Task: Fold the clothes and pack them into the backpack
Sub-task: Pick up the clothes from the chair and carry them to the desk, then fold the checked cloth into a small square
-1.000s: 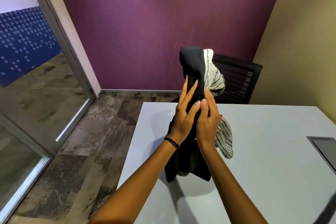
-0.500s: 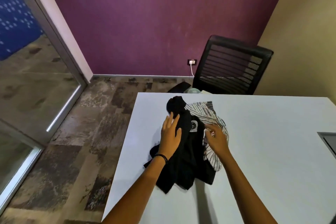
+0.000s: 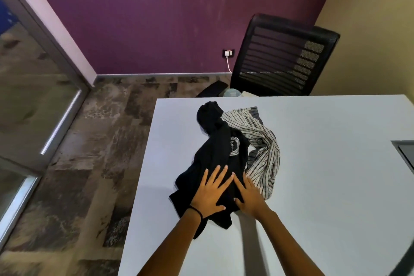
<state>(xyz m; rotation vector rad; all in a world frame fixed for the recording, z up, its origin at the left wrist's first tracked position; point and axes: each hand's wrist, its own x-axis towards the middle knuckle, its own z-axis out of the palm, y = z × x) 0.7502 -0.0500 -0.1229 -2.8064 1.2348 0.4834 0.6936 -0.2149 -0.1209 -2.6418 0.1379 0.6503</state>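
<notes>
A crumpled black T-shirt (image 3: 215,148) with a round white logo lies near the left edge of the white table (image 3: 324,186). A white shirt with dark stripes (image 3: 262,141) is bunched beside it on the right, partly under it. My left hand (image 3: 211,192) rests flat on the near end of the black shirt, fingers spread. My right hand (image 3: 249,197) lies flat next to it, fingers straight, on the black fabric by the striped shirt's edge. No backpack is in view.
A black mesh office chair (image 3: 284,56) stands behind the table's far edge. A dark inset panel (image 3: 405,154) sits in the table at the right. A wall socket with a white cable (image 3: 228,53) is on the purple wall. A glass door (image 3: 33,87) is at the left.
Both hands lowered the bundle of clothes from mid-air onto the table, then slid toward me and now lie flat on the near part of the black shirt.
</notes>
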